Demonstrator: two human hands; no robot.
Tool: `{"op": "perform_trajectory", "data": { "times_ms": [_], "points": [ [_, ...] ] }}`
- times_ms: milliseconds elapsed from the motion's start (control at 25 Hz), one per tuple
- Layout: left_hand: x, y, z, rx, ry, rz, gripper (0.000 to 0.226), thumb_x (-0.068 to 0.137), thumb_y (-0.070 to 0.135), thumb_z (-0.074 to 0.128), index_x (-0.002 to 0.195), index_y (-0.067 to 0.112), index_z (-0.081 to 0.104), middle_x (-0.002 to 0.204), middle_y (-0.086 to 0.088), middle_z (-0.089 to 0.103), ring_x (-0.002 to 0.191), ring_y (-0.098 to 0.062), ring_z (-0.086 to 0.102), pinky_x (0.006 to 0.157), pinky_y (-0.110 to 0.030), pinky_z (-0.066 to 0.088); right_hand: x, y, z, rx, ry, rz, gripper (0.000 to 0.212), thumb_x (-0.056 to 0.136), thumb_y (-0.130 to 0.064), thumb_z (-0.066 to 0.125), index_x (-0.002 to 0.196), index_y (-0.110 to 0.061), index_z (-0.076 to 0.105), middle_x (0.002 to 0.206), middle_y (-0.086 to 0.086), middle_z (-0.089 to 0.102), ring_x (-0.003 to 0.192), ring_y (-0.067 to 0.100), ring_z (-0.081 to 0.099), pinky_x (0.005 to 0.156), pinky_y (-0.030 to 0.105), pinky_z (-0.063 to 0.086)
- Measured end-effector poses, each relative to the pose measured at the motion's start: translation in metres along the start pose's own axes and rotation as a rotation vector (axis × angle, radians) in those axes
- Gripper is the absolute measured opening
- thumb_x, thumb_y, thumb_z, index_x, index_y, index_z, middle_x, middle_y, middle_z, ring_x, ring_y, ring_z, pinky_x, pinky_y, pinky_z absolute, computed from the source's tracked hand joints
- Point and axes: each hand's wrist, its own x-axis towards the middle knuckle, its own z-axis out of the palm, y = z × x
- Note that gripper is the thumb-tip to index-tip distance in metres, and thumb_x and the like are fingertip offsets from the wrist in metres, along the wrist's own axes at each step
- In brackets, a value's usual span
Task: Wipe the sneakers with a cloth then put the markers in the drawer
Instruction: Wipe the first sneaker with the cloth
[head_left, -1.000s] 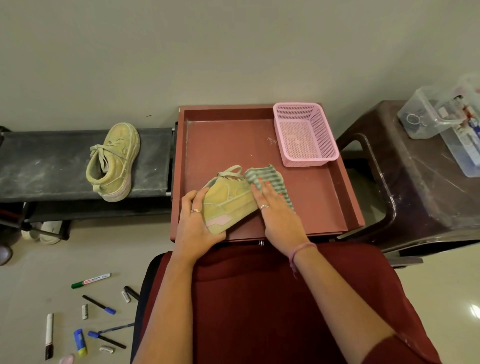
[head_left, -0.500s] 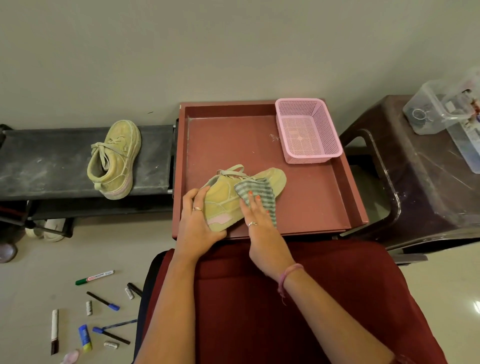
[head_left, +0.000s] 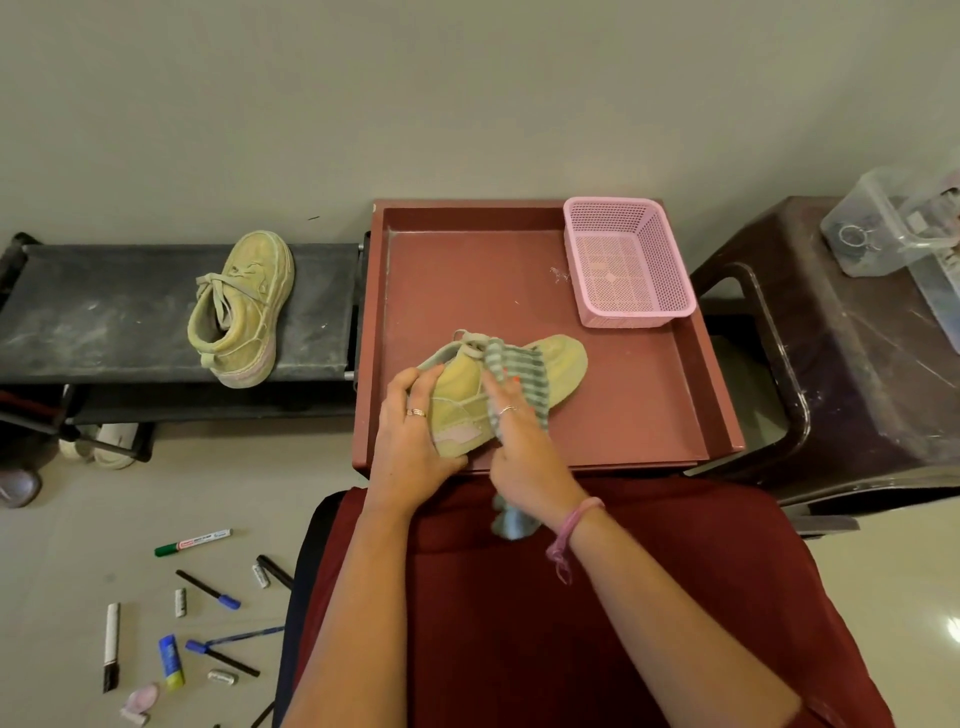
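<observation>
Bare arms, a ring on each hand, pink wrist thread (head_left: 570, 525), maroon clothing (head_left: 597, 623)

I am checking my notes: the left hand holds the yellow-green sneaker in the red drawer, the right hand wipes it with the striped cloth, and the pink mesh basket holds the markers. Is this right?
Not quite: the head view shows the pink mesh basket empty; the markers lie on the floor. The rest is right.
</observation>
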Motion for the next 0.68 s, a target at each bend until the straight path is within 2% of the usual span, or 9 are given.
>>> {"op": "perform_trajectory", "data": {
  "times_ms": [80, 240, 360, 520, 600, 680],
  "points": [
    [-0.001, 0.0, 0.001, -0.017, 0.015, -0.002, 0.1, 0.059, 0.024, 0.087, 0.144, 0.019, 0.035, 0.137, 0.001, 0.03, 0.124, -0.02, 0.04, 0.099, -0.04, 0.046, -0.006, -0.004, 0.003, -0.007, -0.019, -0.058, 0.093, 0.078, 0.017, 0.037, 0.152, -0.027, 0.002, 0.159, -0.006, -0.005, 0.145, 0.006, -0.009, 0.12, 0.03, 0.005],
    [0.0, 0.004, 0.001, 0.0, 0.031, 0.059, 0.097, 0.058, 0.019, 0.085, 0.141, 0.022, 0.037, 0.135, 0.003, 0.031, 0.122, -0.02, 0.041, 0.1, -0.04, 0.045, 0.007, 0.026, -0.03, -0.381, 0.073, -0.05, 0.087, 0.081, 0.01, 0.044, 0.152, -0.02, 0.004, 0.159, 0.002, 0.003, 0.146, 0.018, 0.003, 0.118, 0.031, 0.006],
    [0.0, 0.007, 0.002, 0.002, 0.032, 0.047, 0.097, 0.057, 0.016, 0.085, 0.141, 0.022, 0.037, 0.135, 0.005, 0.029, 0.122, -0.019, 0.04, 0.101, -0.037, 0.043, 0.01, 0.026, -0.032, -0.277, 0.087, 0.035, 0.088, 0.079, 0.016, 0.037, 0.152, -0.02, 0.004, 0.16, 0.003, 0.0, 0.147, 0.015, -0.002, 0.117, 0.028, 0.007],
    [0.0, 0.001, 0.002, -0.013, 0.022, -0.004, 0.101, 0.055, 0.016, 0.087, 0.142, 0.022, 0.036, 0.136, 0.004, 0.03, 0.122, -0.02, 0.041, 0.098, -0.038, 0.046, -0.024, 0.012, -0.003, -0.202, -0.064, -0.154, 0.094, 0.077, 0.02, 0.035, 0.151, -0.026, -0.002, 0.153, -0.016, -0.016, 0.14, 0.0, -0.016, 0.115, 0.021, 0.003],
    [0.0, 0.001, 0.002, -0.017, 0.019, -0.002, 0.102, 0.053, 0.015, 0.085, 0.142, 0.024, 0.035, 0.134, 0.005, 0.03, 0.122, -0.019, 0.042, 0.096, -0.039, 0.048, -0.019, 0.028, -0.012, -0.32, -0.001, -0.22, 0.092, 0.077, 0.017, 0.037, 0.151, -0.023, 0.003, 0.157, -0.011, -0.008, 0.143, 0.004, -0.01, 0.117, 0.023, 0.003],
    [0.0, 0.003, 0.001, -0.009, 0.024, 0.011, 0.103, 0.052, 0.015, 0.085, 0.141, 0.028, 0.033, 0.134, 0.007, 0.029, 0.122, -0.02, 0.042, 0.094, -0.039, 0.049, 0.002, 0.044, -0.026, -0.402, 0.091, -0.151, 0.088, 0.077, 0.016, 0.037, 0.152, -0.018, 0.006, 0.16, -0.002, 0.001, 0.147, 0.013, 0.0, 0.119, 0.028, 0.007]
  ]
}}
